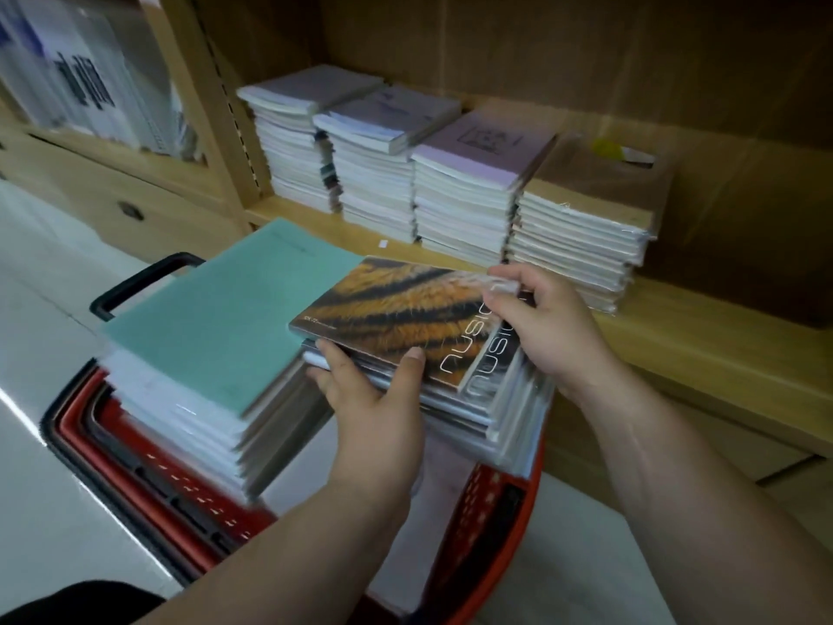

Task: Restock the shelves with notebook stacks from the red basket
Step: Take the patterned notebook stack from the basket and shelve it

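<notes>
**Asker:** Where are the notebooks?

**Me:** In the red plastic basket [148,448] on the pale floor [45,354], right in front of the light wooden shelf [676,336]. There are two piles in it. On my left is a tall one with a plain teal cover on top, the teal-topped pile [216,318]. Beside it is a pile of glossy notebooks [496,408], and the top one is the tiger-fur notebook [396,309], striped orange and black.

**Asker:** And your hands?

**Me:** Both are closed on the tiger-fur notebook. My left hand [369,390] grips the near edge, thumb flat on the cover and fingers curled underneath. They may be taking a few notebooks below it too, but I can't tell how many. My right hand [541,322] pinches the far right corner with bent fingers.

**Asker:** Is it lifted?

**Me:** It sits skewed across the one below, whose white lettering shows beside it. I can't say whether it is clear of the pile.

**Asker:** What's on the shelf?

**Me:** Four stacks side by side. Two are grey-covered stacks [378,164], next comes a lilac-covered stack [469,191], and a brown-covered stack [581,227] is at the right with a small yellow object [604,148] on top. To its right the board is bare. The basket's black handle [135,286] sticks up behind the teal-topped pile.
</notes>
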